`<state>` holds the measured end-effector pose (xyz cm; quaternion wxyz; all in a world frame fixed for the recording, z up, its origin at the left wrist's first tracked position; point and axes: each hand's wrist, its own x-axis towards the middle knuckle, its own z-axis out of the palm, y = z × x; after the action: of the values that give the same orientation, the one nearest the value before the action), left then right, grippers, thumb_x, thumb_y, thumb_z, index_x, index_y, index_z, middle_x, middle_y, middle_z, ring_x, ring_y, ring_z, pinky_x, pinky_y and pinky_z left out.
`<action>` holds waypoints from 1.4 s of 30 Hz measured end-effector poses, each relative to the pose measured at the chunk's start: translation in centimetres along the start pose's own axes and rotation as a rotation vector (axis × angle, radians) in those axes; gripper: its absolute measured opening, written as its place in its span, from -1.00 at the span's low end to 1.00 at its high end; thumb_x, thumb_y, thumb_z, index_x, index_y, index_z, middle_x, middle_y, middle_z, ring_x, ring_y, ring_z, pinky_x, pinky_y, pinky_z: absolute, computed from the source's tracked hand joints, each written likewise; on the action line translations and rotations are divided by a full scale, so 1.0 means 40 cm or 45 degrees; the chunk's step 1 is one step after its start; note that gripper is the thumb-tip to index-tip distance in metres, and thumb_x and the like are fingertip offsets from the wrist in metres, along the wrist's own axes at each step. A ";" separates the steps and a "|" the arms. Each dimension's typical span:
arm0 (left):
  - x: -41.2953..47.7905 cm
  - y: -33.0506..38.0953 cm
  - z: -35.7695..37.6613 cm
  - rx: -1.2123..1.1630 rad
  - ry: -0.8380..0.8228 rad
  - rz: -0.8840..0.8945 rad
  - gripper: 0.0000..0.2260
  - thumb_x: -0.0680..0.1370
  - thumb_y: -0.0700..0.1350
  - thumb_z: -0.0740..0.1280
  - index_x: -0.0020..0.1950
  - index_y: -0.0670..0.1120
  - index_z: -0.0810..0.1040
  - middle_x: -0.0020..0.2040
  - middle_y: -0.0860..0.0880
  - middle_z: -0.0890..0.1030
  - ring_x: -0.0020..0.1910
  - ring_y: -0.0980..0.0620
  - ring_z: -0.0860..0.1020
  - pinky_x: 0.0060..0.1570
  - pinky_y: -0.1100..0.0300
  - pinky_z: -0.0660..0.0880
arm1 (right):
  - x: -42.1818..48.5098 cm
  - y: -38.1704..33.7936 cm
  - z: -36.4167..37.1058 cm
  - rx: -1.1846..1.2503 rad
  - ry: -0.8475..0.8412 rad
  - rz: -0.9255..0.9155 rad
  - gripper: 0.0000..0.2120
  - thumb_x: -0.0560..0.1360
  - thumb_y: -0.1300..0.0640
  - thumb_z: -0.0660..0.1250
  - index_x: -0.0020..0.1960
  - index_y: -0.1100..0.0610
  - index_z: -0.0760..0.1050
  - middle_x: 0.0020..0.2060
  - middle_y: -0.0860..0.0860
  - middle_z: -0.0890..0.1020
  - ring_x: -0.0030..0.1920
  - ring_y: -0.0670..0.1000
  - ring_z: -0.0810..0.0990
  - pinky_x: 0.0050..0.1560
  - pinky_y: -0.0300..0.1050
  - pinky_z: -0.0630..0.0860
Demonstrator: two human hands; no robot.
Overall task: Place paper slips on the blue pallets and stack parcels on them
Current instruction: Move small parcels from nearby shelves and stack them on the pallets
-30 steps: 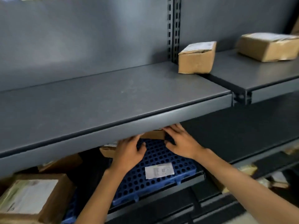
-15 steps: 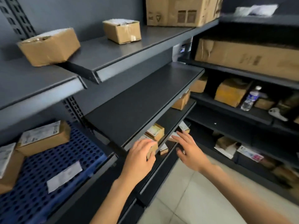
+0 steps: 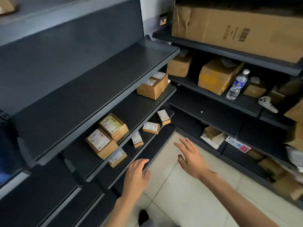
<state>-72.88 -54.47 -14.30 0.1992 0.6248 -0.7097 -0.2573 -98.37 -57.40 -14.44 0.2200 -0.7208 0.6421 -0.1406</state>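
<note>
Parcels: we see small labelled parcels (image 3: 151, 127) scattered on the lower shelf (image 3: 147, 145). Two bigger boxes (image 3: 106, 136) sit touching on the shelf above, one leaning on the other. A further pair (image 3: 151, 86) stands deeper in.
Blue pallet: only a blurred blue patch (image 3: 4, 175) shows at the far left edge. We take it for the pallet, well apart from the parcels.
Paper slips: we see none that we can tell from the parcel labels.
Left hand: the left hand (image 3: 136, 175) hovers at the front lip of the lowest shelf. Its fingers (image 3: 144, 162) are loosely curved and hold nothing. We cannot tell whether they touch the lip.
Right hand: the right hand (image 3: 191, 158) is out over the floor tiles (image 3: 180, 190), its fingers spread nearly straight, with nothing in it.
Step in hand: we judge this to be the fetching of parcels, both hands reaching toward the small ones.
Next move: we think it calls for closing on the nearest small parcel (image 3: 117, 157), lifting it past the shelf lip above, then turning left to the pallet.
Surroundings: the corner rack on the right carries a large carton (image 3: 237, 30), more boxes and a water bottle (image 3: 237, 84).
</note>
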 end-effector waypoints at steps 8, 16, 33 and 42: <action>0.182 -0.082 0.209 0.221 0.018 -0.348 -0.64 0.53 -0.08 0.38 0.32 -0.01 0.52 0.21 0.03 0.59 0.22 -0.02 0.52 0.12 0.08 0.53 | 0.300 0.234 0.004 -0.003 -0.144 -0.067 -0.45 0.56 0.10 0.17 0.53 -0.08 0.18 0.57 -0.01 0.14 0.58 0.04 -0.05 0.54 -0.02 0.00; 0.561 -0.142 0.524 0.166 0.074 -0.628 -0.58 0.52 -0.01 0.34 0.37 -0.03 0.46 0.28 -0.08 0.56 0.28 -0.10 0.48 0.19 -0.09 0.50 | 0.679 0.502 0.152 -0.014 -0.192 -0.208 -0.46 0.57 0.06 0.21 0.52 -0.03 0.20 0.54 0.04 0.21 0.57 0.05 0.02 0.53 0.08 0.09; 1.275 -0.443 0.976 -0.119 0.351 -1.435 -0.05 0.40 0.42 0.29 0.58 0.05 -0.12 0.59 -0.16 -0.17 0.55 -0.25 -0.05 0.37 -0.31 0.20 | 1.325 0.759 0.724 -0.009 -0.275 -0.015 -0.07 0.44 -0.43 0.17 0.57 -0.04 -0.19 0.56 0.17 -0.05 0.51 0.29 0.06 0.23 0.27 0.43; 1.200 -0.351 0.963 0.015 0.415 -1.307 -0.14 0.41 0.21 0.35 0.55 0.10 -0.09 0.59 -0.08 -0.02 0.43 -0.25 0.20 0.26 -0.23 0.39 | 1.261 0.763 0.710 -0.102 -0.229 -0.192 -0.15 0.42 -0.27 0.34 0.56 -0.01 0.06 0.54 0.20 0.05 0.40 0.29 0.26 0.08 0.17 0.55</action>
<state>-91.87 -98.71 -55.16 0.1516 0.9244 -0.2743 -0.2173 -104.11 -105.74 -58.18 0.2365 -0.7848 0.5690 -0.0658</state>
